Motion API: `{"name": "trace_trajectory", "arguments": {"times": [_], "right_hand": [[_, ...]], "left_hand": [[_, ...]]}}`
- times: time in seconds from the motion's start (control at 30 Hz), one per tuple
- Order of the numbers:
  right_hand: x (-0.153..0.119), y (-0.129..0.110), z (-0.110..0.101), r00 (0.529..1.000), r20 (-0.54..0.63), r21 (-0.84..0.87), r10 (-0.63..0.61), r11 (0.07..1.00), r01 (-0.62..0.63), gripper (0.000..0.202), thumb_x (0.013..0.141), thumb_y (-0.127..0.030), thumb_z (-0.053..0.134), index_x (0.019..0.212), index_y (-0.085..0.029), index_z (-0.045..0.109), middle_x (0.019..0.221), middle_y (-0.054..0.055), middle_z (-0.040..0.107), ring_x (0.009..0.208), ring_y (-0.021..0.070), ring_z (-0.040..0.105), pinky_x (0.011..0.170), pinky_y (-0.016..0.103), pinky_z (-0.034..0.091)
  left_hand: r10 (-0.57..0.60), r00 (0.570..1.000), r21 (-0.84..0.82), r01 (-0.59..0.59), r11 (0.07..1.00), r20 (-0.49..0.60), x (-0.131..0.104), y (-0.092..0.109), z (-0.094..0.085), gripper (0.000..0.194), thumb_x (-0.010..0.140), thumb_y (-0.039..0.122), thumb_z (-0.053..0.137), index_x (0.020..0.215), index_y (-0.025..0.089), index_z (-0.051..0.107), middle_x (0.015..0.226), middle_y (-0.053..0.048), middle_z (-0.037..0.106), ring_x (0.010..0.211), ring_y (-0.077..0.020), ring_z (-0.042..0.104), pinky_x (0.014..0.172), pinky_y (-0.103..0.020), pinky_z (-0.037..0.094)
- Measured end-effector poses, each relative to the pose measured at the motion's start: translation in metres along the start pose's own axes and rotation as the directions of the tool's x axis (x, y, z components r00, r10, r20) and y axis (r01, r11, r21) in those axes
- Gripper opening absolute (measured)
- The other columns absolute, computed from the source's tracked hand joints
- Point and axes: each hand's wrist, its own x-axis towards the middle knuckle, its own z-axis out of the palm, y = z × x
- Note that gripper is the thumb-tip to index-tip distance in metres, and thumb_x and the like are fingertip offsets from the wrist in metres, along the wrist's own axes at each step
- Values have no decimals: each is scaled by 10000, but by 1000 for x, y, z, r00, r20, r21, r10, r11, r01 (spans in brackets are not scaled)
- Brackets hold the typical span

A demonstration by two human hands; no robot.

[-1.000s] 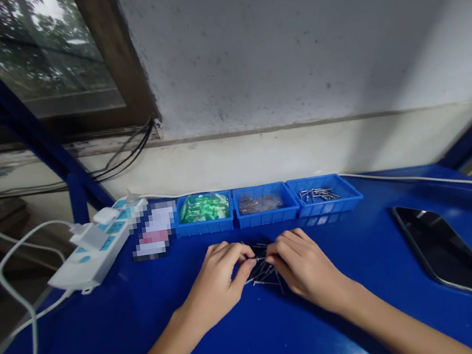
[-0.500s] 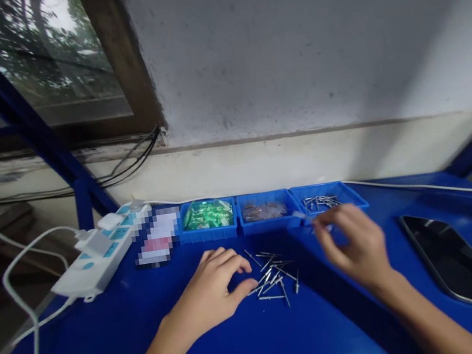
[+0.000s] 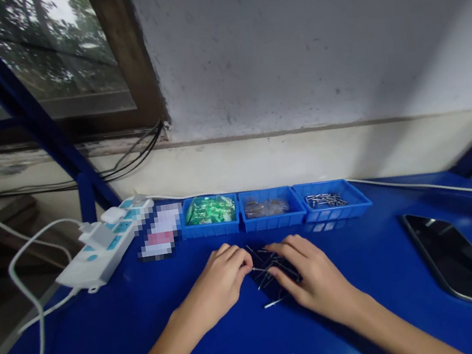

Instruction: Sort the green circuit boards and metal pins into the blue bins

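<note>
A pop rivet point(image 3: 259, 269) is pinched between the thumb and fingers of my left hand point(image 3: 226, 273), its thin end pointing right. My right hand point(image 3: 314, 269) hovers over a loose pile of pop rivets point(image 3: 265, 279), thumb and forefinger apart. Its thumb tip is close to the held rivet's far end; whether they touch I cannot tell. Part of the pile is hidden under this hand. One rivet point(image 3: 274, 302) lies at the pile's near side on the blue table point(image 3: 261, 345).
Behind the hands stand three blue bins: one with green packets point(image 3: 211, 210), one with clear plastic bags point(image 3: 266, 207), one with more rivets point(image 3: 326, 201). A power strip point(image 3: 104, 247) with plugs and a blurred-out card point(image 3: 160, 231) lie left, a phone point(image 3: 464, 264) right.
My right hand has come down and left from beside the right bin to the pile. The left hand has closed from an open curl onto a rivet.
</note>
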Motion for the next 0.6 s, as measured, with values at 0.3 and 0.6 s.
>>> {"name": "trace_trajectory", "arguments": {"times": [0.3,0.6], "right_hand": [[-1,0,1,994,-59,10,-93,996,93,129,902,-171,457,951,-189,575,827,58,573,739,164,509,652,303,403],[-2,-3,-3,992,-74,29,-105,994,107,111,897,-224,484,959,-174,561,846,64,587,744,168,518,656,306,413]], "left_hand": [[14,994,-223,-39,974,-110,0,12,4,112,920,152,415,906,214,507,871,-1,555,869,-154,499,776,-271,407],[3,980,-175,-39,984,-197,1,12,5,116,910,201,457,811,198,518,808,1,582,814,-162,506,760,-302,396]]}}
